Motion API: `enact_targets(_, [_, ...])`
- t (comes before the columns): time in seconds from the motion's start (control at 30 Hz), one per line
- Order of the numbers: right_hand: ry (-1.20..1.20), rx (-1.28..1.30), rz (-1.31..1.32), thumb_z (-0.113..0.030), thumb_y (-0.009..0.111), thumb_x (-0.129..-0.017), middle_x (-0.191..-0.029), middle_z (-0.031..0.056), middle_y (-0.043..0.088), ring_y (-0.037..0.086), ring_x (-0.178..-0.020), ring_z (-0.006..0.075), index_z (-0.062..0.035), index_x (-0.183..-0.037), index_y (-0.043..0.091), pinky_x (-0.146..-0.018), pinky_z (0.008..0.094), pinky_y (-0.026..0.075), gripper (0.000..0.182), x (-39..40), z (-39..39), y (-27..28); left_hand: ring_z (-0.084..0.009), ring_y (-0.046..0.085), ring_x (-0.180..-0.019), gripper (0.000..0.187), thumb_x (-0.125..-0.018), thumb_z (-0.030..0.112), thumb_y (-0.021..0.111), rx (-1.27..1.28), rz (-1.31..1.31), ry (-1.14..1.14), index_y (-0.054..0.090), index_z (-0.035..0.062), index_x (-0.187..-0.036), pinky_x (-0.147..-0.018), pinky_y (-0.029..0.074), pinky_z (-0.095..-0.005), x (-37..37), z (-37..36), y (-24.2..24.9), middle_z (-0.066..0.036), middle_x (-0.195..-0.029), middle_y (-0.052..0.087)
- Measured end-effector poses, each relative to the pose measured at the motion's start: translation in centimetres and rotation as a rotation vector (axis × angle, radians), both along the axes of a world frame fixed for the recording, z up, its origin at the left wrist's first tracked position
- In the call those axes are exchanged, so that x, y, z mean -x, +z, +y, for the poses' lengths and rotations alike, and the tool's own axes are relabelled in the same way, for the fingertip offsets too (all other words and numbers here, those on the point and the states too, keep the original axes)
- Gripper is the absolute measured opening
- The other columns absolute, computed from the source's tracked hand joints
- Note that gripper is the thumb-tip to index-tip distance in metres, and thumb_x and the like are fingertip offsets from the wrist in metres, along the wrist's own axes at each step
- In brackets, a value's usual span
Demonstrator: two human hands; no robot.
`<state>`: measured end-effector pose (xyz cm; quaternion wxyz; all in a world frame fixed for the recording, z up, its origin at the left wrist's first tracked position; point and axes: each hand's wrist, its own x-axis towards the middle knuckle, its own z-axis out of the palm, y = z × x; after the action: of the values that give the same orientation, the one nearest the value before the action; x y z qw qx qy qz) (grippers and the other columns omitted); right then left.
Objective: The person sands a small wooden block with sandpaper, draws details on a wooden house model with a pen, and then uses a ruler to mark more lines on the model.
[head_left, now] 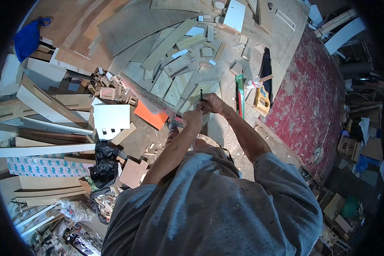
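My right hand (216,105) is closed at the near edge of the workbench. A thin dark pencil-like stick (201,93) stands up at its fingertips. My left hand (193,119) is closed close beside it, lower and to the left; what its fingers hold is hidden. Just beyond both hands lie pale wooden boards (179,88) on the bench. To the right of my right hand are a green and red level-like bar (240,96), a yellow-handled handsaw (263,100) and a clear bottle (254,82) with a brush-like wooden handle.
Wood offcuts (206,52) and large panels (145,25) cover the bench's far part. On the left are an orange sheet (151,114), a white panel (112,117), a black plastic bag (104,162) and stacked boards. A worn red surface (305,102) lies to the right.
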<state>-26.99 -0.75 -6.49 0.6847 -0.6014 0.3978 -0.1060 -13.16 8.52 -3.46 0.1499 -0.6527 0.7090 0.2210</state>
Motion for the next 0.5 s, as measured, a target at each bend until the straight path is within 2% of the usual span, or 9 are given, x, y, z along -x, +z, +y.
enact_targets(0.1, [0.041, -0.038, -0.081, -0.012, 0.059, -0.098, -0.079, 0.0057, 0.066, 0.066, -0.074, 0.0140, 0.0008, -0.094, 0.064, -0.065, 0.0321, 0.055, 0.015, 0.3, 0.0, -0.7, -0.0218, 0.073, -0.088, 0.021, -0.094, 0.018, 0.055, 0.061, 0.036, -0.018, 0.069, 0.0139, -0.108, -0.072, 0.057, -0.0365, -0.1, 0.4, -0.2, -0.004, -0.091, 0.074])
enact_targets(0.27, [0.160, 0.286, 0.080, -0.011, 0.060, -0.097, -0.081, 0.0101, 0.068, 0.068, -0.073, 0.0172, 0.0021, -0.096, 0.064, -0.066, 0.0332, 0.055, 0.014, 0.1, -0.4, -1.2, -0.0219, 0.073, -0.089, 0.022, -0.095, 0.018, 0.053, 0.032, 0.006, 0.031, 0.069, 0.0146, -0.111, -0.073, 0.057, -0.0359, 0.2, 0.2, -0.1, -0.004, -0.090, 0.074])
enact_targets(0.4, [0.174, 0.314, 0.093, -0.010, 0.059, -0.097, -0.082, 0.0123, 0.069, 0.068, -0.073, 0.0190, 0.0023, -0.097, 0.064, -0.066, 0.0343, 0.056, 0.014, 0.1, -0.6, -0.7, -0.0232, 0.073, -0.090, 0.024, -0.095, 0.017, 0.054, -0.055, 0.009, -0.024, 0.065, 0.0138, -0.115, -0.074, 0.057, -0.0367, -0.1, -0.2, 0.0, -0.005, -0.093, 0.074])
enact_targets(0.5, [0.075, 0.202, 0.089, -0.010, 0.058, -0.098, -0.082, 0.0119, 0.069, 0.068, -0.074, 0.0193, 0.0024, -0.097, 0.064, -0.068, 0.0343, 0.055, 0.014, 0.3, -0.3, -0.9, -0.0245, 0.073, -0.090, 0.029, -0.093, 0.015, 0.056, -0.068, 0.023, 0.048, 0.062, 0.0153, -0.122, -0.074, 0.057, -0.0374, 0.2, -0.2, -0.3, -0.005, -0.095, 0.074])
